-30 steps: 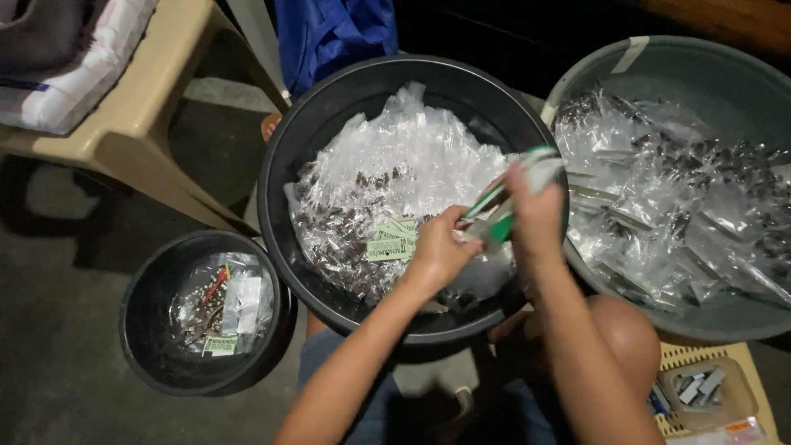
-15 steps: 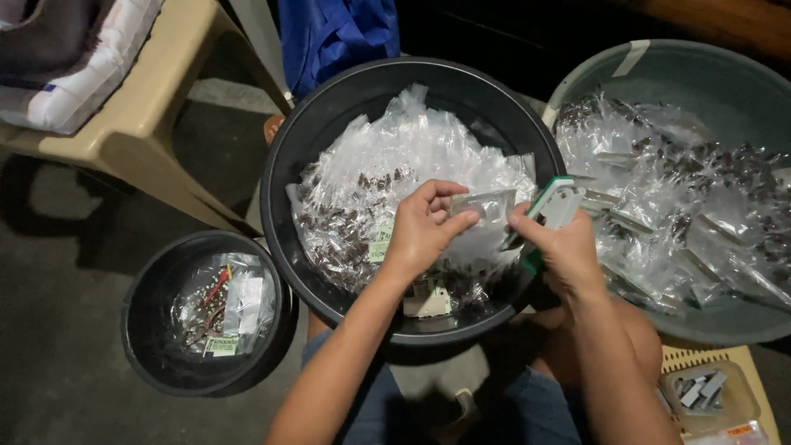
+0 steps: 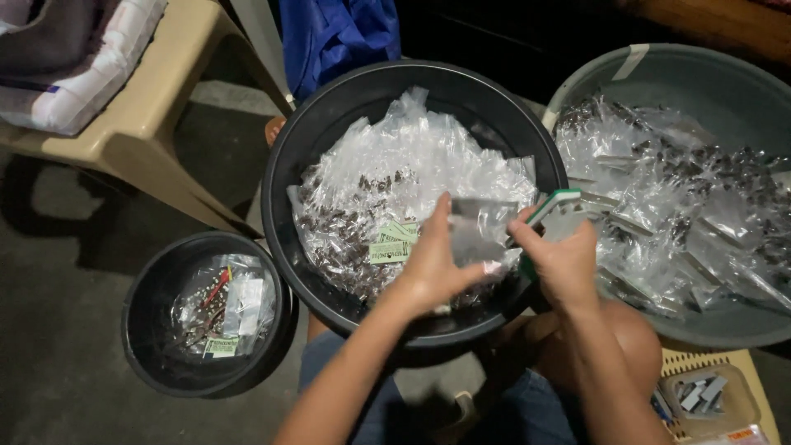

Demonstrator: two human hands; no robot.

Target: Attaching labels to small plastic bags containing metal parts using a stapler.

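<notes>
Head camera looks steeply down, close over the black basin [image 3: 329, 140].

The small clear plastic bag [image 3: 478, 229] pinched by the left hand [image 3: 430, 268] looked thin, glossy and crinkled. The right hand [image 3: 564, 262] gripped a green-and-white stapler [image 3: 554, 213] of smooth hard plastic. The large round black plastic tub [image 3: 329, 140] had a dull sheen along its rim. At three o'clock, the grey-green plastic basin [image 3: 700, 74] looked matt. At ten o'clock stood a beige moulded plastic chair [image 3: 156, 124], smooth, with soft cloth on it.
</notes>
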